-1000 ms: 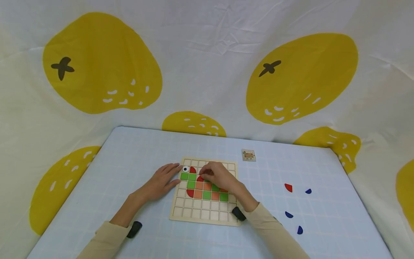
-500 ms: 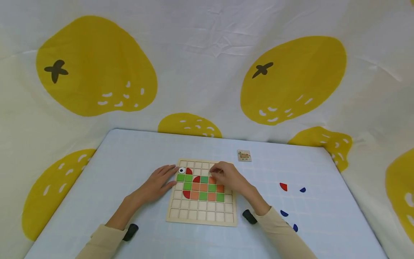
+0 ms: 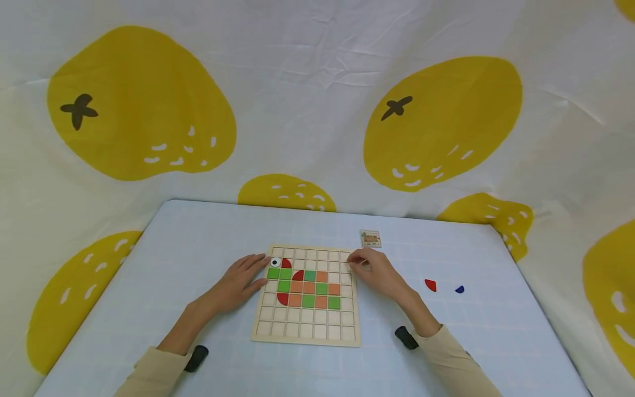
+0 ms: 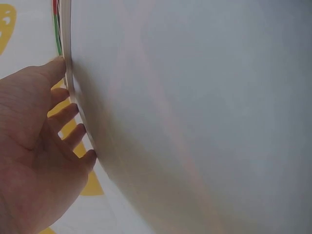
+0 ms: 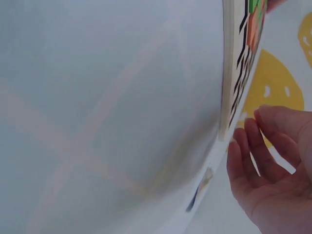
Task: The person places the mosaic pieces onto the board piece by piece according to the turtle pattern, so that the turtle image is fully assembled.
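A square wooden grid board [image 3: 306, 332] lies flat on the table. In it sit green square tiles [image 3: 307, 301], orange square tiles [image 3: 308, 288], a teal tile [image 3: 310, 275], red quarter-round tiles [image 3: 283, 299] and a white eye tile [image 3: 275, 262]. My left hand [image 3: 238, 284] rests at the board's left edge, fingers spread and fingertips against it in the left wrist view. Over the board's upper right edge is my right hand [image 3: 378, 273]. In the right wrist view its fingers [image 5: 265, 156] bend loosely, and nothing shows between them and the thumb.
A small picture card [image 3: 370, 239] lies behind the board. To the right are a loose red quarter-round tile [image 3: 430, 285] and a blue half-round tile [image 3: 459, 289]. Black wrist cameras [image 3: 407, 337] sit at both wrists. A fruit-patterned cloth [image 3: 297, 110] hangs behind the table.
My right hand has moved right across the board to its right edge, uncovering the upper tiles. Its sleeve now covers two blue tiles. The left hand stays at the board's edge.
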A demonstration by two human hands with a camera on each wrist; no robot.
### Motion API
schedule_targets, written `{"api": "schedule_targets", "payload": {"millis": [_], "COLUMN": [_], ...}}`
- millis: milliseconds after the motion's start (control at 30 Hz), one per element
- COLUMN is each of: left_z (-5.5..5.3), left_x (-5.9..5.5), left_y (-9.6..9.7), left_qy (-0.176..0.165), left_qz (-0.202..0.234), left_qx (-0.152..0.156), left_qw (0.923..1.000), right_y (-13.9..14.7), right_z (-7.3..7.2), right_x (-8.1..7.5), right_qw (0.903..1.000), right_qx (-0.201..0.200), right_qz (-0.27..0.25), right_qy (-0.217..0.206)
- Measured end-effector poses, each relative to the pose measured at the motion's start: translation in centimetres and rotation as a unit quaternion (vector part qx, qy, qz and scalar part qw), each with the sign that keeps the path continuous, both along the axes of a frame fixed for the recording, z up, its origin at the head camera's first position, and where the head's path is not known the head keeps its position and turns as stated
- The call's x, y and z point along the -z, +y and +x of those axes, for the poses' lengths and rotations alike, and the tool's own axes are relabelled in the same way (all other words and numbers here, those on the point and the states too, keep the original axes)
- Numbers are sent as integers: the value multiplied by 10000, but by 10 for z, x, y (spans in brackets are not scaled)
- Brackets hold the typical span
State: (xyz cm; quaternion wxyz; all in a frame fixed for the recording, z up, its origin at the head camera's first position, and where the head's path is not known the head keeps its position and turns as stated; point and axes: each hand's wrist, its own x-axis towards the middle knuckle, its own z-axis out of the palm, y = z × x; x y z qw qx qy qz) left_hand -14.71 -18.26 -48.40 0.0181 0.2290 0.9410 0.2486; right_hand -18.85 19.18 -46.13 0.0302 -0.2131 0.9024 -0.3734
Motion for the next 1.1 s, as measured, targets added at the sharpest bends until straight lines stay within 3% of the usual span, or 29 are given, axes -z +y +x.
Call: {"api": "schedule_targets", "payload": {"millis": [667, 1100], "left_z": [0, 0], "left_x": [-1, 0], "left_y": [-1, -1], "left_qy": [-76, -10], "left_qz": [-47, 9], "left_qx": [-52, 13], "left_qw": [9999, 10000], "right_y": [84, 131], "right_z": [20, 40], "right_x": [3, 4], "right_qw": [9931, 9872], "right_qx": [1104, 1451], "right_qz": [386, 663], "right_qy": [7, -37]}}
